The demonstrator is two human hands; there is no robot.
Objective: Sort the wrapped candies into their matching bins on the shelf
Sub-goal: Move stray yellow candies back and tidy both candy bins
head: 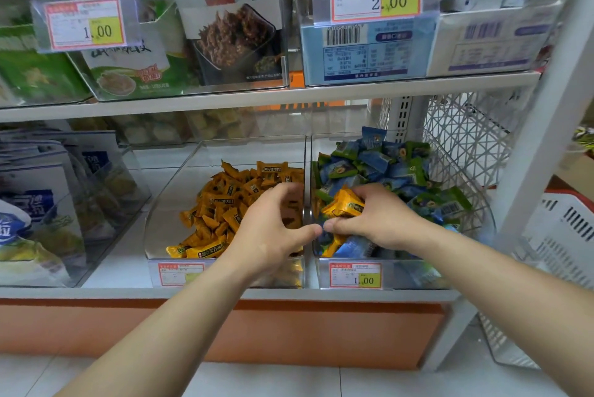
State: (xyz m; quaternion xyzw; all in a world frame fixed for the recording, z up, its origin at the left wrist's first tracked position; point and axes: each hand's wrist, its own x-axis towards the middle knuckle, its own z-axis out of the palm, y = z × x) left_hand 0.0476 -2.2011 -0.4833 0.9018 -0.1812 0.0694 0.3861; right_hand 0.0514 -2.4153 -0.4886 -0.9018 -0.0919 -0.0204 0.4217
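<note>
1. Lower shelf (96, 292): two clear bins stand side by side, walls meeting at a middle divider
2. Left bin (180, 181): heap of orange candies (225, 204), piled toward its right side and front
3. Right bin (408, 274): heap of blue and green candies (379, 165); a stray orange wrapper (331, 247) lies among them at the front left corner
4. Right hand (379, 220): inside the right bin, fingers and thumb curled round a small orange bunch (344, 205), held just above the blue-green heap, near the divider
5. Left hand (273, 232): over the left bin, above the orange heap; fingers curled downward and blurred, so I cannot tell whether it holds anything. Its thumb points right, tip almost meeting the right thumb at the divider
6. Right price tag (355, 275) reads 1.00; left price tag (180, 274) is partly hidden by the left forearm
7. Upper shelf (257, 101): packaged snacks in clear boxes, tags 1.00 and 2.00
8. White basket (565, 229) at the far right edge
</note>
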